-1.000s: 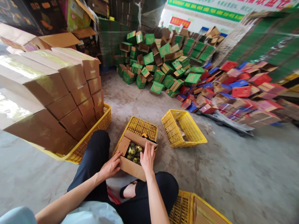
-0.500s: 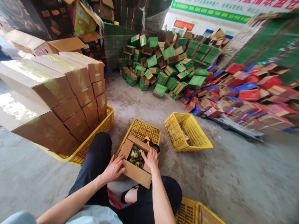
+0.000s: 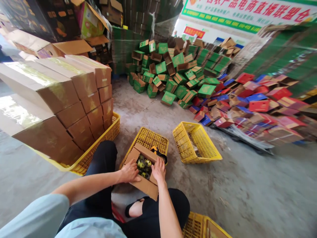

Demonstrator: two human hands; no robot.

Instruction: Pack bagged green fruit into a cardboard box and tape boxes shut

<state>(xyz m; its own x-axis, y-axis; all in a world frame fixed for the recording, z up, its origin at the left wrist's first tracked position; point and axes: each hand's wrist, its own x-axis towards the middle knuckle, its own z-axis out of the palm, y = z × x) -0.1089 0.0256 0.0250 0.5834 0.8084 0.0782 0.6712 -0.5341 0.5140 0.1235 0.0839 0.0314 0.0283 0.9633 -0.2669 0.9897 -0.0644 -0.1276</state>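
The left hand, fingers loosely spread, touches the near-left corner of one carton, opening upward, long axis slanting nearer rightward, over one yellow crate's near end; the right hand, likewise uncurled, touches its right edge.

The left hand hides part of the carton, while the bottom edge cuts off a yellow crate.

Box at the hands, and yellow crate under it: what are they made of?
Box: likely cardboard, matte brown, judging by its thin folded flaps. Yellow crate: probably moulded plastic, going by the even colour and regular lattice; gloss is unclear.
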